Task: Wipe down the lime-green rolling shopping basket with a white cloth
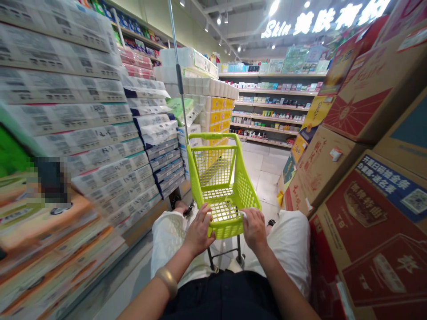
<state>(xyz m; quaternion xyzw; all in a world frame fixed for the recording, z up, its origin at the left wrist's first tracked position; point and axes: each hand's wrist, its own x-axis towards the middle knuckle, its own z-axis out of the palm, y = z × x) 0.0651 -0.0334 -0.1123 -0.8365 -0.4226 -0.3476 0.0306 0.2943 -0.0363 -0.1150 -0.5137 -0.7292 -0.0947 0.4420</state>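
Observation:
A small lime-green shopping cart [223,178] stands in the aisle right in front of me, its basket empty. My left hand [199,231] grips the near rim of the basket on the left, fingers curled over the edge; a gold bangle sits on that wrist. My right hand [254,229] holds the same rim on the right, fingers wrapped round it. A thin metal pole [178,75] rises from the cart's far left corner. My legs in white trousers show below the cart.
Stacked tissue packs [100,146] wall the left side. Cardboard boxes [363,186] pile high on the right, close to my knee. The tiled aisle floor [267,173] runs ahead to shelves [273,115] of small goods under a lit sign.

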